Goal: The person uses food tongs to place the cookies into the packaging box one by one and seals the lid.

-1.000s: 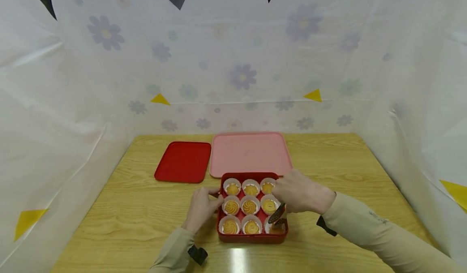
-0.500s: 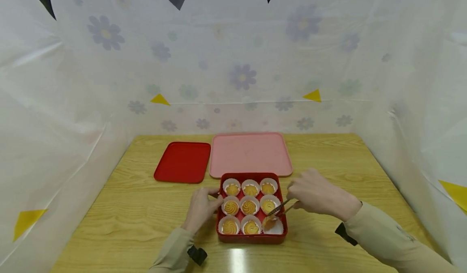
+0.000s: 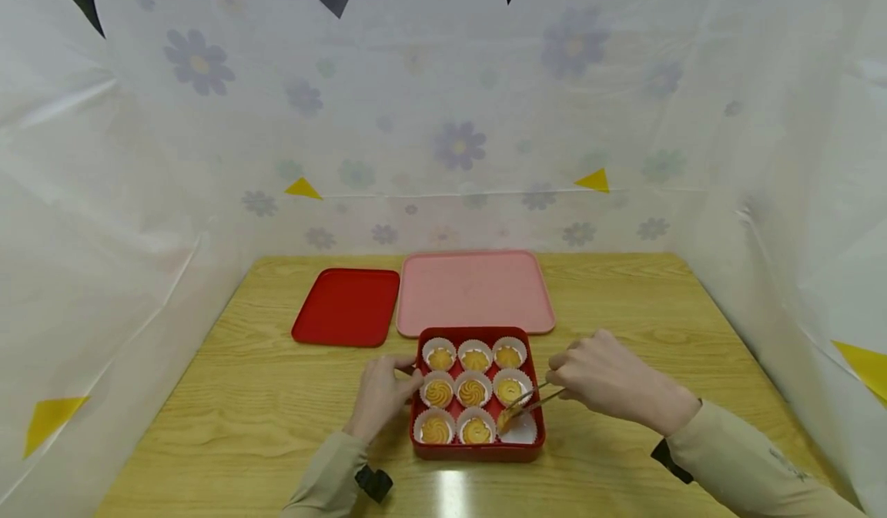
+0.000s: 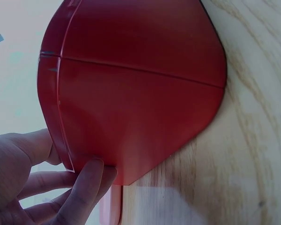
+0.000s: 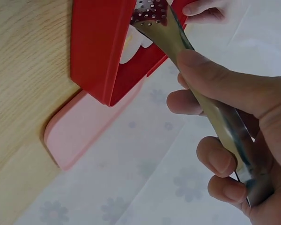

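A red box (image 3: 478,452) holds rows of white paper cups, with piped yellow cookies in all but one. My right hand (image 3: 617,379) grips metal tongs (image 3: 549,396), whose perforated end (image 5: 152,13) shows in the right wrist view. Between the tongs' tips a cookie (image 3: 508,419) tilts over the left side of the bare front-right cup (image 3: 527,430). My left hand (image 3: 381,396) pinches the box's left wall at the rim; in the left wrist view its fingers (image 4: 86,187) lie on the red outer wall (image 4: 140,117).
Behind the box lies a pink tray (image 3: 478,291). Left of that is a red square lid or tray (image 3: 349,306). All stand on a wooden table (image 3: 644,310), with white flower-patterned sheeting (image 3: 460,79) around its back and sides.
My right hand has drawn back to the right from over the box, with the tongs lying lower. The cookie has come up out of the front-right cup and shifted left. The left hand stays put.
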Motion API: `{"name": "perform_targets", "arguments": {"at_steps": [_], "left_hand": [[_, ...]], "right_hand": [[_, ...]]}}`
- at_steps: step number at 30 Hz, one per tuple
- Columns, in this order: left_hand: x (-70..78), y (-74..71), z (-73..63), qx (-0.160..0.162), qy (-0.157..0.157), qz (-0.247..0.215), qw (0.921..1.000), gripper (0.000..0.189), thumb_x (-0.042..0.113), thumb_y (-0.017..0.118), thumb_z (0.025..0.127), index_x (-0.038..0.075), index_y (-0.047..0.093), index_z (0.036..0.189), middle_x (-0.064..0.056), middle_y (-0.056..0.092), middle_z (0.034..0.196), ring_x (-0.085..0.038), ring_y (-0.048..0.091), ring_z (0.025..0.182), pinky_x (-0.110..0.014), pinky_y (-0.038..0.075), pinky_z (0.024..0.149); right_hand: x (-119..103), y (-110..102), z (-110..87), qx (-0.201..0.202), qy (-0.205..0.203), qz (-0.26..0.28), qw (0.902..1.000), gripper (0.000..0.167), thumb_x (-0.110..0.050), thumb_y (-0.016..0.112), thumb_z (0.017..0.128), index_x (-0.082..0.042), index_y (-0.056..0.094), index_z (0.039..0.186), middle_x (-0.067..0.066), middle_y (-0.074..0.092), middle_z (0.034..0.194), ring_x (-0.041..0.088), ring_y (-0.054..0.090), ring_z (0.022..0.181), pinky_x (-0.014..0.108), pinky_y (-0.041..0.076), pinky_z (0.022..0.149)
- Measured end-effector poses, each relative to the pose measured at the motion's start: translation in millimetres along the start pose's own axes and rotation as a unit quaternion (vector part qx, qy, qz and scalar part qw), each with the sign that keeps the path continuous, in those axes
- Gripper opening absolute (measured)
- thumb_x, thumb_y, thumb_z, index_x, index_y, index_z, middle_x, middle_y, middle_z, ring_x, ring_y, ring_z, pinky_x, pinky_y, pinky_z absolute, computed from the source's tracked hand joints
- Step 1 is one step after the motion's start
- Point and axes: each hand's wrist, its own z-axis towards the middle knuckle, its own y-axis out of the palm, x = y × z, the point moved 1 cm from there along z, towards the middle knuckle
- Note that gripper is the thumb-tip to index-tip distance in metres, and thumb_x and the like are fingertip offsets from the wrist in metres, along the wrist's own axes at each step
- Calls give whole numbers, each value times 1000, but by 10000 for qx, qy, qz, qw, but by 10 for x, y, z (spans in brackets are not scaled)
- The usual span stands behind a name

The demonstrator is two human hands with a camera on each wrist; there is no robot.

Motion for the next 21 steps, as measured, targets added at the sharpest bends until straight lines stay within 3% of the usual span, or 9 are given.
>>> {"name": "perform_targets", "arguments": {"at_steps": [9, 21], "left_hand": [[7, -9, -2, 86, 132, 60, 9999, 29, 8, 68, 85, 0, 77, 111, -10, 77, 90, -10, 56, 66, -18, 41, 54], [6, -11, -10, 55, 137, 39, 9999, 29, 7, 68, 85, 0, 76, 112, -10, 77, 89, -13, 58, 68, -18, 41, 56]], "right_hand": [[-24, 10, -20, 63, 12, -250, 9997, 17, -32, 86, 74, -29, 69, 73, -15, 57, 68, 4, 41, 50, 22, 12, 50], [-40, -2, -19, 51, -74, -236, 9997, 16, -32, 87, 72, -28, 72, 76, -14, 60, 70, 8, 52, 52, 21, 23, 45]]}}
